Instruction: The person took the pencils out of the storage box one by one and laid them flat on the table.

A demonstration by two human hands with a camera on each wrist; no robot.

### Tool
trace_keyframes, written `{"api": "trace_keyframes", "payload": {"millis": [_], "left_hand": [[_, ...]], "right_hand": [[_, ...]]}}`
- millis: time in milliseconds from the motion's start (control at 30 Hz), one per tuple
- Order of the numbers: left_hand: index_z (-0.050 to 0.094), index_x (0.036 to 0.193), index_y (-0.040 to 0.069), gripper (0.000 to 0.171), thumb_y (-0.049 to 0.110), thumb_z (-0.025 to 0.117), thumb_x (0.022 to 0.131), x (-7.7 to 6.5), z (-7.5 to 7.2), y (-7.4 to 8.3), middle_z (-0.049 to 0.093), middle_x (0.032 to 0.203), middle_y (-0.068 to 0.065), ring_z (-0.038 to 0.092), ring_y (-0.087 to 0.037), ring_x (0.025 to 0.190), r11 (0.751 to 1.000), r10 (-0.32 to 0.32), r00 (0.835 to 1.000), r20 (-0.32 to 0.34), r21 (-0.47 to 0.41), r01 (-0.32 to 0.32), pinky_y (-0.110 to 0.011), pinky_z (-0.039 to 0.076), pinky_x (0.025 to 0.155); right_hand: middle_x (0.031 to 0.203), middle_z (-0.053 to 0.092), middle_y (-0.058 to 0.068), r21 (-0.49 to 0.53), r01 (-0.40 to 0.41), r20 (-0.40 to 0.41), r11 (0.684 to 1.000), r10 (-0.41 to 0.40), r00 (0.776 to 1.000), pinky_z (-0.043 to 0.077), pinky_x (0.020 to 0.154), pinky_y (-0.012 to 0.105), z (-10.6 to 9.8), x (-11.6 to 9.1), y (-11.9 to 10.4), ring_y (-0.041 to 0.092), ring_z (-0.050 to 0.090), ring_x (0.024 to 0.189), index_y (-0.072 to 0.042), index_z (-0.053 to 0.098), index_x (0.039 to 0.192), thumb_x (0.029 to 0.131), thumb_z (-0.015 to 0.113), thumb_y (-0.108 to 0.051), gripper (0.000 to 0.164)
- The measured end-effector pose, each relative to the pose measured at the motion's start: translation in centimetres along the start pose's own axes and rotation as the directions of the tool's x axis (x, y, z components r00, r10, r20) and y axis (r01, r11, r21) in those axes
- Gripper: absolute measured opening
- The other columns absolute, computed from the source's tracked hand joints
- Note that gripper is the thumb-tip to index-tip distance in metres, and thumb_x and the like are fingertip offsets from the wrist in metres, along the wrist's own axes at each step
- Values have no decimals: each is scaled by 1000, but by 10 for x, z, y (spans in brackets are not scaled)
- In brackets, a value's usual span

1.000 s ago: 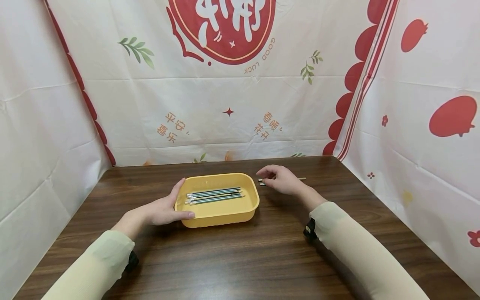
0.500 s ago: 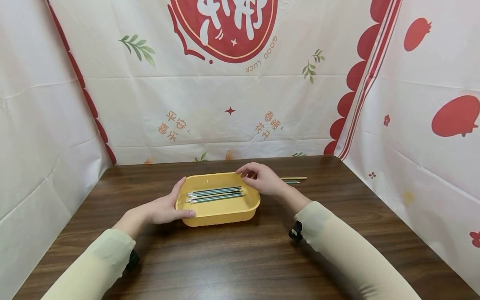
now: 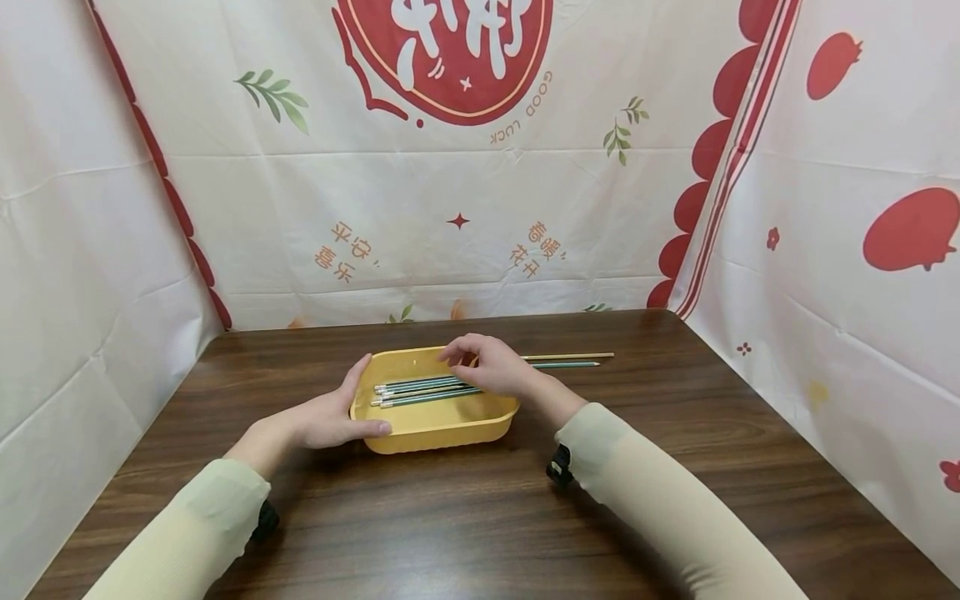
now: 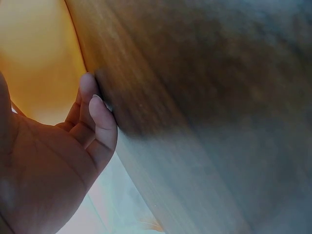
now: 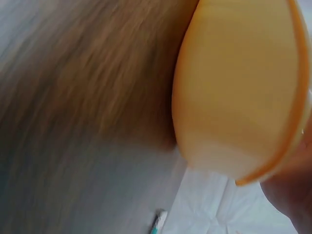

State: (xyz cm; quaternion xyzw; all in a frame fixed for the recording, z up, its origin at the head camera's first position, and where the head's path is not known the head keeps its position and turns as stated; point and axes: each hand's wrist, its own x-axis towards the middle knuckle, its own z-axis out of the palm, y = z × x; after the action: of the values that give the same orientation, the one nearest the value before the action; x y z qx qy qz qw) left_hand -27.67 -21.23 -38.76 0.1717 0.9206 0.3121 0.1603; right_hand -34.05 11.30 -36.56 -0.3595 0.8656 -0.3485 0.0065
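Note:
A shallow yellow plastic basket (image 3: 442,439) stands on the table with several green-striped pencils (image 3: 412,397) lying side by side in it, their white ends to the left. My left hand (image 3: 326,417) holds the basket's left end, thumb along the near rim and fingers round the outside; the left wrist view shows those fingertips (image 4: 100,114) against its wall. Over the basket's right half hovers my right hand (image 3: 491,367), fingers loosely bent, nothing visible between them. It covers the pencils' right ends. In the right wrist view this hand is mostly hidden behind the basket wall.
Right of the basket, a yellow pencil (image 3: 577,357) and a green pencil (image 3: 566,364) lie roughly parallel on the brown wooden table (image 3: 450,517). A printed white cloth (image 3: 420,183) hangs behind the table and along both sides.
My right hand has moved left from above the two pencils on the table, across the basket's right rim, to over its inside. The left hand and the basket stay in place.

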Motion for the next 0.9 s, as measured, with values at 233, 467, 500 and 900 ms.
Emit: {"api": "trace_keyframes", "payload": {"millis": [233,467,500,900], "left_hand": [[-21,173,16,134,66,76,96,-2,1,1,32,172,-36,49,-46,151,1000,-1,1000,8,-13,1,-68,35,126],[-21,174,16,133,66,76,96,-2,-1,3,33,171,-38,48,-47,152,1000,6,1000,3,-4,-6,-67,35,126],[-21,174,16,134,66,76,96,-2,-1,3,33,171,-38,48,-47,152,1000,7,1000,3,-2,-7,-67,35,126],[-20,174,16,133,67,75,96,-3,0,1,35,170,-37,49,-46,151,1000,14,1000,-3,-3,-14,-67,35,126]], "right_hand": [[114,78,4,-18,-16,20,1000,16,1000,56,87,28,16,10,-1,10,67,96,-13,79,126,104,68,-9,25],[113,80,5,15,-59,55,998,58,997,55,87,25,25,15,-4,8,64,94,-10,80,124,103,71,-7,23],[113,80,4,22,-72,70,997,71,995,54,87,25,26,15,-4,8,64,95,-10,80,123,103,71,-6,22],[106,75,-1,-70,-104,175,992,115,978,51,88,25,35,16,-4,7,61,95,-16,82,119,101,74,-3,24]]}}
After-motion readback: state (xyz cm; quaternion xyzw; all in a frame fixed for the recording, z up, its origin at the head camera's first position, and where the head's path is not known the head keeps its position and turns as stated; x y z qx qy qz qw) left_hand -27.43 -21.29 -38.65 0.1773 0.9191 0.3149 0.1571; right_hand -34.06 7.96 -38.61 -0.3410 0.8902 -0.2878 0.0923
